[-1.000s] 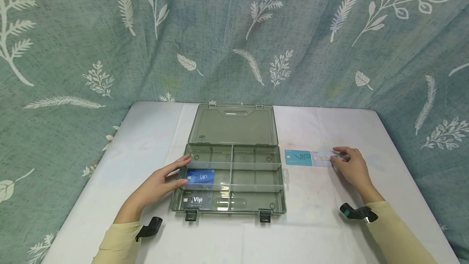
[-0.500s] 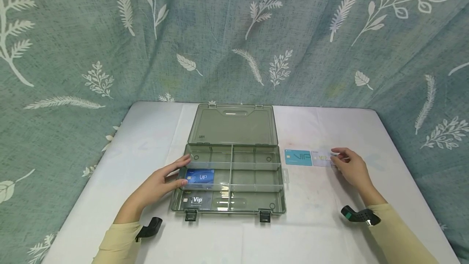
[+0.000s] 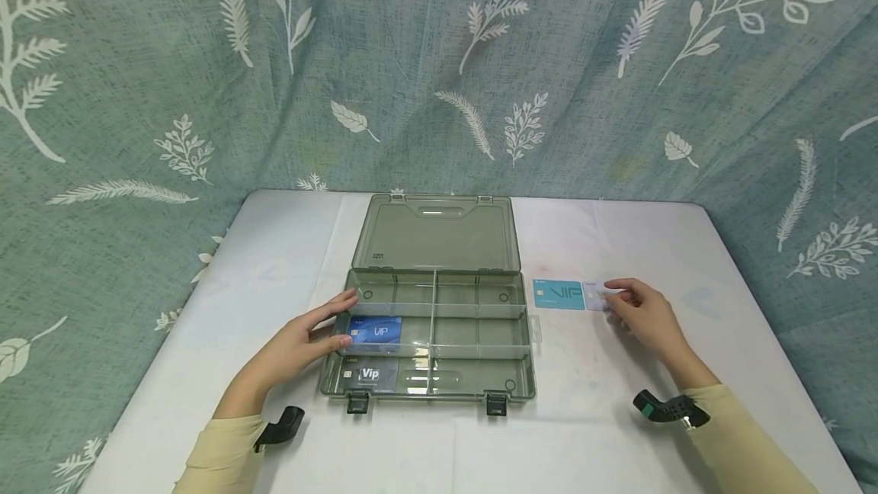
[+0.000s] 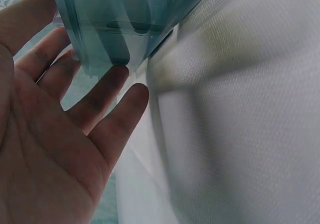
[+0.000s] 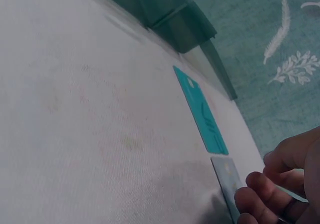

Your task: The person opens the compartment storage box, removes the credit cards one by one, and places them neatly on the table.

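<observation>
My left hand (image 3: 291,349) rests at the left side of a clear grey-green divided storage box (image 3: 480,288), with thumb and fingers spread along its edge. In the left wrist view, nearly straight fingers (image 4: 117,126) reach the box's side wall (image 4: 90,14). Over the right part of a pale purple VIP card (image 3: 593,296), my right hand (image 3: 645,319) hovers with loosely bent fingers. The right wrist view shows that card (image 5: 226,176) lying flat, partly hidden by the hand. Just left of it lies a teal VIP card (image 3: 557,294).
The box's lid (image 3: 439,231) is folded back. Its left middle compartment holds a blue VIP card (image 3: 376,331), and the left front one a dark Vip card (image 3: 369,374). Two black latches (image 3: 496,404) stick out in front. A leaf-patterned curtain (image 3: 411,67) surrounds the white table (image 3: 576,448).
My right hand has shifted left from the purple card's right end to farther over it, covering more of it. The cards, the box and my left hand stay in place.
</observation>
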A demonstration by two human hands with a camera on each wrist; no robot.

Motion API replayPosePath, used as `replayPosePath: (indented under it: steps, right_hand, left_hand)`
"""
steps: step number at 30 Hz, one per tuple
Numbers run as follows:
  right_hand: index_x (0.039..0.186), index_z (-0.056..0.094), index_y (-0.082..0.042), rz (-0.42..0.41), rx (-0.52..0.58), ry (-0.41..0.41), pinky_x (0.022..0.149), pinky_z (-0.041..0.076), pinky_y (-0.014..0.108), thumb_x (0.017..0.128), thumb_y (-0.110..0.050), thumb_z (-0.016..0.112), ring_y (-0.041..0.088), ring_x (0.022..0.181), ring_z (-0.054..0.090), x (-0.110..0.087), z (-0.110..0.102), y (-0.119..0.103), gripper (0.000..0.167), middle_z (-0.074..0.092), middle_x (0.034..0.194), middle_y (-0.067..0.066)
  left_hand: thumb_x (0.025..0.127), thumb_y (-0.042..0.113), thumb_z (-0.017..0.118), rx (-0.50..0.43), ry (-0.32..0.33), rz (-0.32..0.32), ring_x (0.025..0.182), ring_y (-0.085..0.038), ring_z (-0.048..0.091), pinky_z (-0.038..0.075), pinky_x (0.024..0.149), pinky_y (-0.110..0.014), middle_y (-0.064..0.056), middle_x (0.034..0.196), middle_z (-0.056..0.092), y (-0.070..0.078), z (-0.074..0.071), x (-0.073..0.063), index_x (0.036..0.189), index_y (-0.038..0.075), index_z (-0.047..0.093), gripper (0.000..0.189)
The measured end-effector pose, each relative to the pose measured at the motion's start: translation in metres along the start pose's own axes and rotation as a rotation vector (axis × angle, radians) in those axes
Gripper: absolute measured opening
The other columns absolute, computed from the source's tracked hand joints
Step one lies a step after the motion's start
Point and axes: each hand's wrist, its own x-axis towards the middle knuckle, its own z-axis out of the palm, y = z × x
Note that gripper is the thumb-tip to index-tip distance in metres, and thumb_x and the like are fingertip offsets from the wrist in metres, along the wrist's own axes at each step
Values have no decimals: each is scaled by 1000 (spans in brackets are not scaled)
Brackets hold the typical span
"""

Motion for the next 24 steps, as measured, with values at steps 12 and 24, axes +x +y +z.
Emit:
replayPosePath:
  steps: [12, 24]
  right_hand:
    - [134, 61, -1, -16, 26, -80, 55, 54, 29, 102, -21, 62, 24, 75, 61, -6, 9, -19, 37, 69, 99, 16]
    - [136, 58, 2, -51, 189, -235, 67, 60, 34, 105, -21, 59, 29, 85, 65, -13, 17, -41, 38, 69, 110, 21]
  left_hand:
    - [98, 21, 70, -12, -2, -1, 151, -40, 22, 33, 117, -55, -14, 167, 23, -1, -1, 1, 154, 3, 42, 65]
    - [98, 21, 70, -7, -3, 0, 152, -40, 22, 33, 117, -55, -13, 167, 23, -1, -1, 1, 155, 4, 42, 65]
